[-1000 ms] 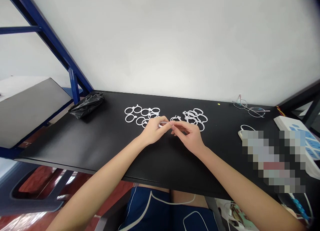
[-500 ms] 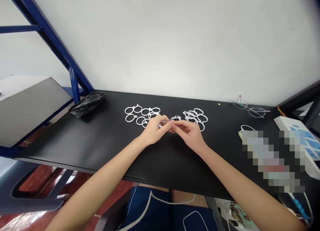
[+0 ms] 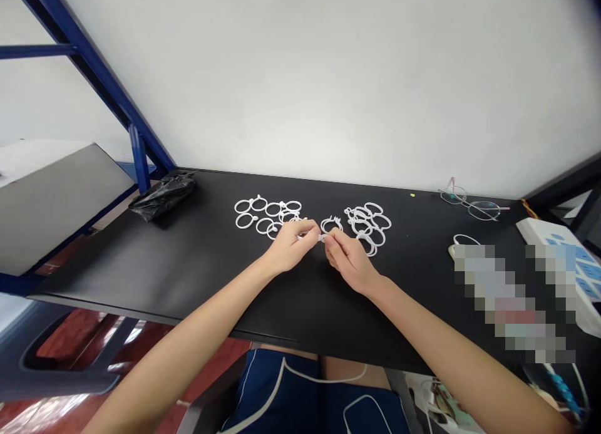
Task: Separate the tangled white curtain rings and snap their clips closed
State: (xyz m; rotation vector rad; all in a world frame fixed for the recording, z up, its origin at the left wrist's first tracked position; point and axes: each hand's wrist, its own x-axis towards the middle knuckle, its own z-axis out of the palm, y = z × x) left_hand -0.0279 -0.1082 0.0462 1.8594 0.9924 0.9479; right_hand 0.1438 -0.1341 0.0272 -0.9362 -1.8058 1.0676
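I find a white ring (image 3: 322,238) pinched between the fingertips of my left hand (image 3: 292,245) and right hand (image 3: 347,257), its short exposed section bridging both grips, the remainder largely hidden, with loose rings (image 3: 256,218) lying beyond on the black desk (image 3: 188,258).

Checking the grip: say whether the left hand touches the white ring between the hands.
Touching: the head view shows the left hand pinching the white ring.
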